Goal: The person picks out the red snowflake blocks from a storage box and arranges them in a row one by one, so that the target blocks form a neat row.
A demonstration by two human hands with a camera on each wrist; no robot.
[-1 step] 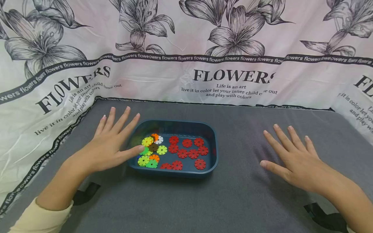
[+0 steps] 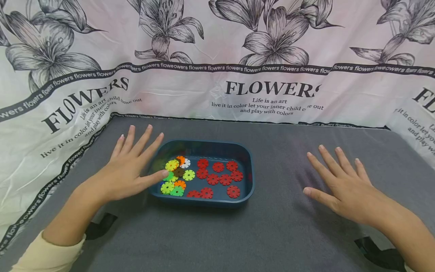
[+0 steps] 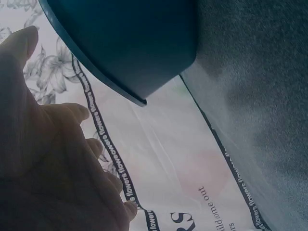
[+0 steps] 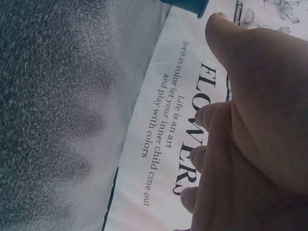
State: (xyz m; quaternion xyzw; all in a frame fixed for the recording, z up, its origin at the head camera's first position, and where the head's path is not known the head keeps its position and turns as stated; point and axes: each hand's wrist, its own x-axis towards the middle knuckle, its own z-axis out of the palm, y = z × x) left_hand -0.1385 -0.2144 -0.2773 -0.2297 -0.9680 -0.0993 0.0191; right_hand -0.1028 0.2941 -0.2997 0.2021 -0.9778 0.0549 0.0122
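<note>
A dark blue rectangular tray (image 2: 217, 202) sits on the grey tabletop, left of centre. Its right part holds several red notched discs (image 2: 212, 179); bunched at its left end are yellow, green, orange, white and brown notched discs (image 2: 188, 175). My left hand (image 2: 124, 172) is spread out flat at the tray's left side, its thumb overlapping the left rim in the head view. In the left wrist view the tray's outer wall (image 3: 139, 48) rises beside the left hand (image 3: 57, 159). Well right of the tray, my right hand (image 2: 350, 189) hovers with fingers spread, holding nothing.
Behind and at the sides hangs a white floral-printed cloth (image 2: 190, 98) with black lettering. The grey tabletop (image 2: 217, 241) stretches in front of the tray and between the hands. Dark straps show below both wrists.
</note>
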